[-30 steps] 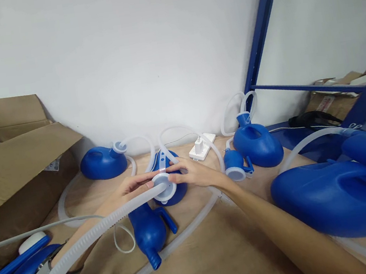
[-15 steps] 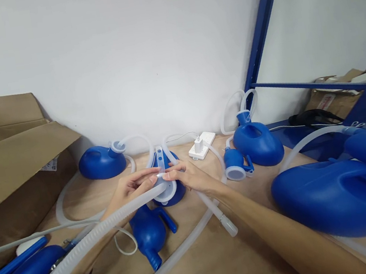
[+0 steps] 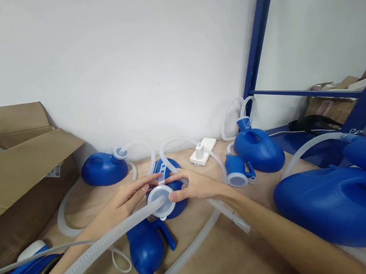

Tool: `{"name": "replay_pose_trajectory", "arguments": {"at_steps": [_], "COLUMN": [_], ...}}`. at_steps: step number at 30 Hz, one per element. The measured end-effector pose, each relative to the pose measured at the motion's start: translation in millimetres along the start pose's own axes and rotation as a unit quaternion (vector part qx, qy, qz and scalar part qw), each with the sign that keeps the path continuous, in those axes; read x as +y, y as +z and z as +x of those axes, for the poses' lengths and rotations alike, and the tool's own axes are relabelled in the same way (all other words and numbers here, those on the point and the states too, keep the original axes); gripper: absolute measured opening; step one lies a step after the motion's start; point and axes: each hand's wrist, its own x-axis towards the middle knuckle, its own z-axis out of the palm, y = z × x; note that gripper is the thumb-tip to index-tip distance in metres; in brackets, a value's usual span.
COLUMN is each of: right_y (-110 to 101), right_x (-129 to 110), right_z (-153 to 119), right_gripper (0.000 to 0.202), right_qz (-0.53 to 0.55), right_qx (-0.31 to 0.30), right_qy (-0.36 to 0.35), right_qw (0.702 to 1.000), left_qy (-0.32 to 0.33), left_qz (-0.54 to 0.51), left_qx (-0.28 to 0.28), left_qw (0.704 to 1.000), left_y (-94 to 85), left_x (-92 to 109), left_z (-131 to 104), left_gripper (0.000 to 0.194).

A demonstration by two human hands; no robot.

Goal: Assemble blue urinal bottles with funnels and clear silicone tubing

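Note:
A blue urinal bottle (image 3: 180, 208) stands before me, its mouth covered by a round translucent cap (image 3: 159, 208). A strap with holes (image 3: 162, 170) rises from the cap's rim, and a ribbed clear hose (image 3: 115, 235) runs from its centre toward me at lower left. My right hand (image 3: 192, 184) grips the cap's right edge, thumb on the front and fingers behind. At the cap's upper left, my left hand (image 3: 128, 196) has its fingers stretched out toward the strap, thumb apart from the cap's face. Its fingertips are partly hidden. Below lies a smaller blue spouted container (image 3: 146, 247).
More blue urinal bottles stand at left (image 3: 99, 169), back right (image 3: 258, 150) and right (image 3: 327, 211). A white power strip (image 3: 202, 152) with a plug lies near the wall. An open cardboard box (image 3: 23, 157) borders the left; a blue metal frame (image 3: 258, 41) rises at right.
My left thumb has come off the cap's top edge, and my right thumb has slid down its right side. The bottle and cap sit tilted differently. The view has shifted slightly.

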Motion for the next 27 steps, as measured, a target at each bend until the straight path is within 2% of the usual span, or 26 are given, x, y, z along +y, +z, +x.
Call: {"name": "replay_pose_trajectory", "arguments": {"at_steps": [5,8,12,16,19,22,27], "right_y": [3,5,8,10,10,10,10], "right_x": [-8,-15,-19,-18,-18,-18,-20], "right_z": [-5,-7,-8,-8,-8,-7,-8], "right_gripper": [0.076,0.076,0.082,0.088,0.078,0.069,0.067], "right_qz": [-0.061,-0.067,-0.05,-0.03,-0.044,-0.059,-0.059], "right_qx": [-0.013,-0.013,0.006,0.006,0.003,-0.004,-0.003], "right_qy": [0.038,0.012,-0.002,0.0,-0.006,-0.005,-0.01], "right_qw": [0.997,0.998,0.999,1.0,0.999,0.998,0.998], "left_qy": [0.131,0.158,0.098,0.035,0.016,-0.008,-0.044], "left_qz": [0.158,0.178,0.148,0.108,0.057,-0.013,-0.12], "left_qx": [0.015,0.046,0.043,0.072,0.101,0.104,0.128], "left_qw": [0.979,0.97,0.983,0.991,0.993,0.994,0.984], "left_y": [-2.2,0.8,5.6,10.7,14.1,17.5,22.2], "left_x": [-3,-3,1,5,9,12,9], "left_z": [1,6,9,9,9,9,10], "left_gripper": [0.038,0.03,0.025,0.024,0.025,0.027,0.038]}}
